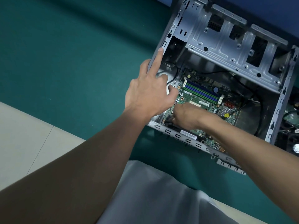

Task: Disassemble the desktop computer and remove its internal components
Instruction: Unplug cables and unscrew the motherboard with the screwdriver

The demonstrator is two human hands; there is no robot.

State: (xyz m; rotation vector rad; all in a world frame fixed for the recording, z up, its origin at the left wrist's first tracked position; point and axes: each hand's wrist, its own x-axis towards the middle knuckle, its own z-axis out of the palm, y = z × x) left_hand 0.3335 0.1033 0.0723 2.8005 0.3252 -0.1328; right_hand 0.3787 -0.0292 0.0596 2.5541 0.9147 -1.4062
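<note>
An open grey metal computer case (278,101) lies on its side on a teal mat. Inside it sits a green motherboard (199,101) with blue and green memory slots (202,92). My left hand (150,92) rests on the case's left rim, index finger stretched along the metal edge, other fingers relaxed. My right hand (186,117) is down over the board's near left corner, fingers curled round a small dark tool or part beside a brass screw (163,121); what it grips is mostly hidden. A black cable with a yellow plug (226,115) runs onto the board.
The drive cage (226,46) spans the case's far side. Black cables (258,113) loop along the right inner wall. More parts, a green board and a fan, lie outside the case at the right edge (291,126). Teal mat (64,62) stretches left; pale floor lies at lower left.
</note>
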